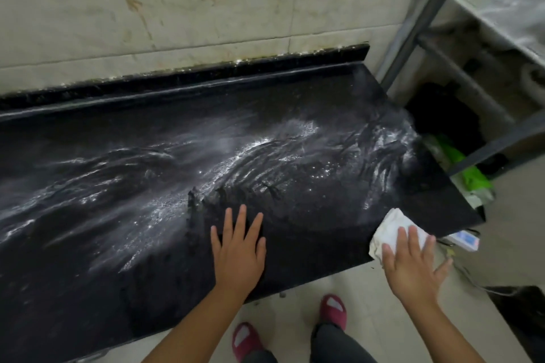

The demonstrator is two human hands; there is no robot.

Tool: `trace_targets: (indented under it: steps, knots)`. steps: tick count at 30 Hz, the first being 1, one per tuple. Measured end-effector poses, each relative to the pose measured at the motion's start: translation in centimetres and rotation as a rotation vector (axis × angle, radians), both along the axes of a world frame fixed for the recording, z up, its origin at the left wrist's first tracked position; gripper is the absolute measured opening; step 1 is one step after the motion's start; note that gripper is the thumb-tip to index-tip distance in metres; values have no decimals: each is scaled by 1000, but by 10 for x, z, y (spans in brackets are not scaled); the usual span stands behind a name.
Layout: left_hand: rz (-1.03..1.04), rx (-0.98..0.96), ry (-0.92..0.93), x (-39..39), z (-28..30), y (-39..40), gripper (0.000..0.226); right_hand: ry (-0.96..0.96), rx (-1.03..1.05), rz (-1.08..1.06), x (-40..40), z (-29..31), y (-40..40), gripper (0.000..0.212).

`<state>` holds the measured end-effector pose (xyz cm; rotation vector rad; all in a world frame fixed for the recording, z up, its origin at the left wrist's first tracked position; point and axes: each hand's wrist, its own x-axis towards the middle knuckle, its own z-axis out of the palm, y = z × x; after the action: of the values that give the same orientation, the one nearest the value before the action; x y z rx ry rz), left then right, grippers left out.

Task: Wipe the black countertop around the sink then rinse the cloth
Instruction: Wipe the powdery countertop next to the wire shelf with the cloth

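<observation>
Both hands lie flat: left hand (238, 247) on countertop (118, 186), right hand (411, 262) on cloth (392, 227).

Dim light, countertop (147, 186) glare, perhaps motion-blurred edges

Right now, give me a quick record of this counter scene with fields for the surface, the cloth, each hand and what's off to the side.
surface: black countertop, wet, streaked with whitish swirls
cloth: white cloth at the counter's front right corner
right hand: right hand, fingers straight, pressing on the cloth
left hand: left hand, flat on the counter, holding nothing
side: metal shelf rack to the right, green bag below it
sink: not in view
</observation>
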<state>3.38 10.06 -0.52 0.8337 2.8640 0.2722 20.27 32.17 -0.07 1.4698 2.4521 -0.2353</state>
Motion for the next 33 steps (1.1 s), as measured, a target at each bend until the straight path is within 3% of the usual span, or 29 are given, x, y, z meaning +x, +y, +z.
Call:
trace_targets:
  steps: [6, 10, 12, 15, 18, 20, 23, 25, 29, 31, 33]
  knots:
    - [21, 22, -27, 25, -2, 84, 39, 28, 60, 8, -38, -10, 97, 62]
    - [184, 40, -146, 44, -12, 119, 51, 114, 39, 393, -79, -22, 96, 82]
    - [275, 81, -187, 49, -13, 131, 73, 139, 89, 621, -78, -28, 73, 72]
    - [368, 85, -166, 56, -14, 147, 84, 172, -42, 780, -32, -37, 59, 49]
    - [392, -25, -178, 62, -15, 159, 86, 215, -4, 646, 27, -40, 120, 56]
    - [399, -81, -180, 63, -18, 162, 92, 129, 5, 479, 34, -28, 171, 63]
    - [402, -106, -169, 62, -20, 163, 92, -19, -18, 395, -7, -13, 206, 83]
    - [404, -118, -157, 62, -20, 164, 92, 2, -70, 347, -48, -9, 195, 68]
    - [400, -156, -152, 64, -17, 166, 93, 168, -19, 688, -76, -22, 128, 55]
    - [402, -160, -167, 62, -16, 166, 89, 203, -71, 863, -51, -29, 100, 53]
    - [407, -176, -177, 62, -15, 167, 77, 179, -147, 877, -9, -32, 107, 51]
